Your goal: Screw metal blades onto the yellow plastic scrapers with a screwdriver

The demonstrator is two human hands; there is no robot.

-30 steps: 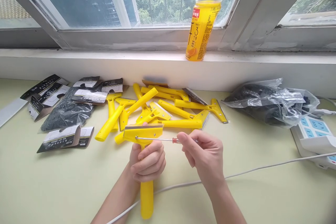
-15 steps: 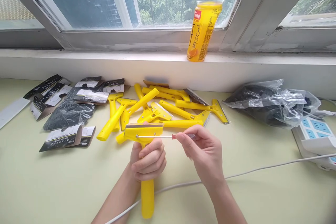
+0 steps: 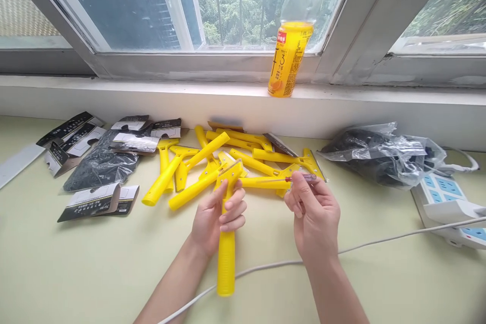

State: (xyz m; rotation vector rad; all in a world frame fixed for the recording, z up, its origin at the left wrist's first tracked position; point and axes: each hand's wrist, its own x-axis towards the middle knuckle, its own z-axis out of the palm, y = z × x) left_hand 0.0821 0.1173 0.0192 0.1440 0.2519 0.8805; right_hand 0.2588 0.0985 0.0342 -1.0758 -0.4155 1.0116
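Note:
A yellow scraper (image 3: 226,258) stands upright in my left hand (image 3: 218,215), whose fingers wrap round its neck just under the blade head. The head is turned partly edge-on, its handle pointing down toward me. Between the thumb and fingers of my right hand (image 3: 317,212) is a small screwdriver (image 3: 306,177) with a reddish clear handle. Its thin shaft points left toward the scraper head, and the tip is hard to make out against the yellow behind. Beyond both hands lies a loose pile of yellow scrapers (image 3: 163,177), handles in several directions.
Black-and-white cards (image 3: 91,202) and a bag of black parts (image 3: 102,162) lie at the left. Another clear bag (image 3: 379,157) sits at the right, behind a power strip (image 3: 436,197). A white cable (image 3: 266,266) crosses under my forearms. A juice bottle (image 3: 290,61) stands on the sill.
The scraper in my left hand has turned from face-on to partly edge-on and shifted slightly right. My right hand has drawn the screwdriver right, off the screw on the head.

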